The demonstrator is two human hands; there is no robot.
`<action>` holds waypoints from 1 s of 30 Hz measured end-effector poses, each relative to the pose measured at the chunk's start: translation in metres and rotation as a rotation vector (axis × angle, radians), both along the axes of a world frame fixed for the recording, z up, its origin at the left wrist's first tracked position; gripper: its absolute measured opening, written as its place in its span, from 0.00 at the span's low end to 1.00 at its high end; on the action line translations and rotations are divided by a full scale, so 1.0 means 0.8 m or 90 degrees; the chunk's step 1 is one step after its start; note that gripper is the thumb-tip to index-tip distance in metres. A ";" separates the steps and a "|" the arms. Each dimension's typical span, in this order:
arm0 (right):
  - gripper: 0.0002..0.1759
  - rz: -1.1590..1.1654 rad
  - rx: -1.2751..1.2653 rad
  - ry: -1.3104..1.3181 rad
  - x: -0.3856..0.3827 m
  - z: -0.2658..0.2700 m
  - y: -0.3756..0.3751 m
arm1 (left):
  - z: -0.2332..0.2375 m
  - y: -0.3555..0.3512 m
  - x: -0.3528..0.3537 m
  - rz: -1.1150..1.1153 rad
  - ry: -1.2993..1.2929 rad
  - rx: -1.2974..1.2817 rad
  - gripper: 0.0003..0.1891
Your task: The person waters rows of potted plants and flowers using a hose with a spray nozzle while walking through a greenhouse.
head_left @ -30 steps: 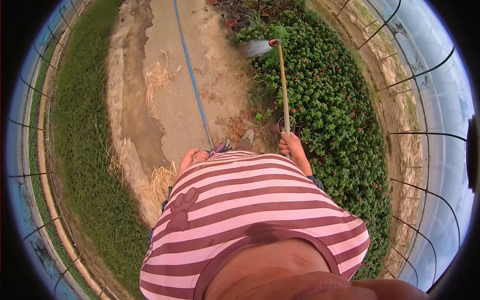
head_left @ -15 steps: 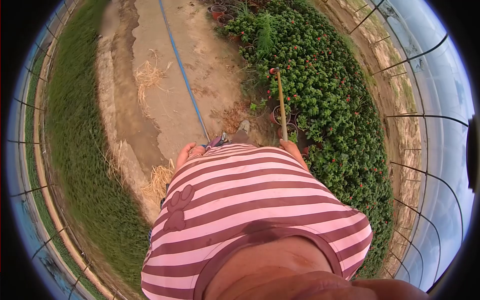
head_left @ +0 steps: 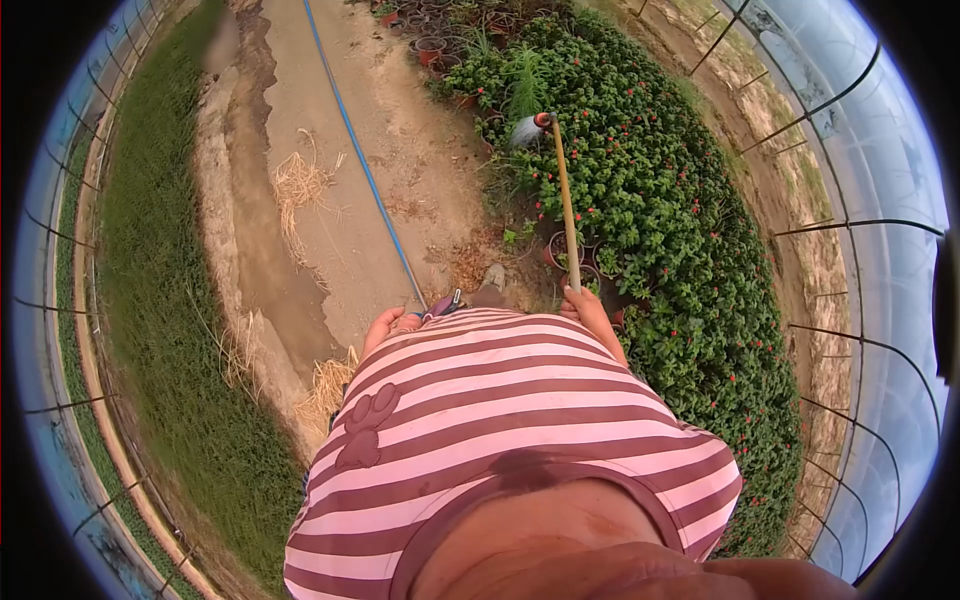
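My right hand (head_left: 588,308) is closed around the lower end of a yellowish watering wand (head_left: 567,200), which reaches out over the potted plants. Its reddish spray head (head_left: 543,120) points left, and a white fan of water (head_left: 526,130) comes out of it. Beside the striped shirt, my left hand (head_left: 388,325) is curled, its fingertips partly hidden; what it grips cannot be made out. Close to it are a purple item with a dark clip (head_left: 445,304) and the near end of a blue hose (head_left: 370,170) lying along the path.
Dense green plants with red flowers (head_left: 650,200) fill the bed on the right, with pots (head_left: 430,48) at its far end. Straw (head_left: 298,195) lies on the dirt path (head_left: 400,110), near a wet strip (head_left: 275,240). Tall grass (head_left: 150,260) borders the left. Plastic sheeting on hoops encloses both sides.
Water now sprays from the wand's head, where none showed before. The head has shifted slightly left and farther away. My left hand stays by the waist.
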State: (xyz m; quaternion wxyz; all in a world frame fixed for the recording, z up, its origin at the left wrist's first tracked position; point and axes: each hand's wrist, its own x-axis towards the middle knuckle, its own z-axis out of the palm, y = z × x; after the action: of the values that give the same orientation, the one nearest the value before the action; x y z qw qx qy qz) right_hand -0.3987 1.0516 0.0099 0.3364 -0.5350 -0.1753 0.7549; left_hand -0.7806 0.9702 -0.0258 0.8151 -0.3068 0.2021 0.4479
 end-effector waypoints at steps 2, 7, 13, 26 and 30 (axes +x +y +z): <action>0.08 -0.005 0.015 0.059 -0.007 0.025 0.004 | -0.026 -0.005 -0.005 -0.036 0.159 0.097 0.07; 0.09 -0.007 0.033 0.025 -0.016 0.063 0.018 | -0.081 -0.010 -0.023 -0.088 0.414 0.194 0.14; 0.11 -0.001 0.080 -0.161 -0.008 0.066 0.029 | -0.012 0.012 -0.009 -0.083 0.247 0.086 0.13; 0.12 -0.227 0.029 -0.406 0.107 0.038 0.012 | -0.014 0.070 0.007 -0.238 0.752 0.209 0.20; 0.10 -0.306 -0.006 -0.454 0.150 0.035 0.009 | -0.041 0.121 -0.017 -0.285 0.587 0.191 0.22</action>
State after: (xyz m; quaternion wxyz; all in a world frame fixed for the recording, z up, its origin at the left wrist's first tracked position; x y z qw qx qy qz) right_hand -0.2786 1.0592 0.0376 0.4186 -0.7894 -0.1478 0.4240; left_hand -0.7945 1.0670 -0.0589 0.7520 0.0927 0.5337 0.3755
